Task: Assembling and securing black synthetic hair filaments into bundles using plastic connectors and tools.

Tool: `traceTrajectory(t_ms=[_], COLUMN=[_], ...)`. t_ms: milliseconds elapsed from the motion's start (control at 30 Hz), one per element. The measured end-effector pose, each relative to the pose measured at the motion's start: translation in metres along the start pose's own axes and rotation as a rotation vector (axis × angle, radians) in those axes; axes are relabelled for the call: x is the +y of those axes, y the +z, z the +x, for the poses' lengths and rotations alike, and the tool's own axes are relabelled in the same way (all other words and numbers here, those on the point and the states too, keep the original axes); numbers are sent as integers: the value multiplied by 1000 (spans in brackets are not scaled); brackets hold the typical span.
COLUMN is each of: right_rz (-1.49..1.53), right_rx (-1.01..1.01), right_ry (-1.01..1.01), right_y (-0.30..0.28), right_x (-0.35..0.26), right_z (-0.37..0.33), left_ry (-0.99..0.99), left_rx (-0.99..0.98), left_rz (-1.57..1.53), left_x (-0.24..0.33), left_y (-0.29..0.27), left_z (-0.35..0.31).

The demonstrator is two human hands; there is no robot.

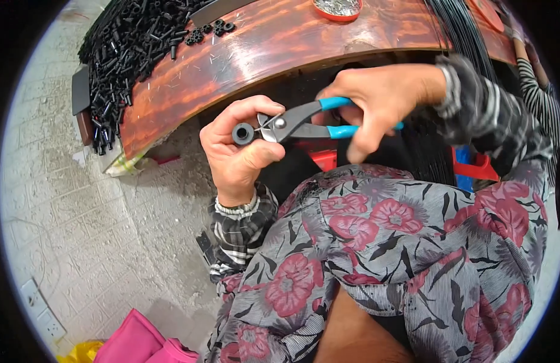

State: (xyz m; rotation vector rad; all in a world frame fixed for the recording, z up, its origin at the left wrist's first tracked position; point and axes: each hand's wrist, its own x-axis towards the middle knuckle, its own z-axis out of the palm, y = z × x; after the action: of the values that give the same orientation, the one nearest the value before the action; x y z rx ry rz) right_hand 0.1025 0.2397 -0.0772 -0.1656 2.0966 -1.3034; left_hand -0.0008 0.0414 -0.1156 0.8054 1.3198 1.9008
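My left hand (228, 158) grips a small black tubular part (243, 134) between thumb and fingers, its round hollow end facing up. My right hand (386, 97) is closed around the blue-handled pliers (304, 118). Their metal jaws meet the side of the tubular part, close to the tips of my left thumb and index finger. A thin pin or wire seems to lie at the jaws, but its ends are hard to make out. The handles are slightly spread, and some of my right fingers are hidden behind them.
A large heap of black tubular parts (141, 42) covers the left of the reddish wooden table (280, 48). A red dish (334, 17) holds many small metal pins. Black rods (461, 30) lie at the right, near another person's striped sleeve (534, 85). Pink cloth (135, 342) is at lower left.
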Motion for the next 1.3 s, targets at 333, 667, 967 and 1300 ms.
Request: traceTrajectory(t_ms=[333,667,967,1300], right_rz=[-376,-930,-1000,-856], right_rx=[497,1060,1135,1227], right_ry=[-135,-148,-179,-286], right_y=[16,30,29,32], right_x=[5,6,10,12], right_z=[12,33,37,48], left_ry=[7,30,37,20], left_rx=[222,364,371,403], left_rz=[-113,-201,-204,-231], left_x=[-3,-3,-2,-3], left_y=[7,4,8,5], left_z=[14,17,17,14])
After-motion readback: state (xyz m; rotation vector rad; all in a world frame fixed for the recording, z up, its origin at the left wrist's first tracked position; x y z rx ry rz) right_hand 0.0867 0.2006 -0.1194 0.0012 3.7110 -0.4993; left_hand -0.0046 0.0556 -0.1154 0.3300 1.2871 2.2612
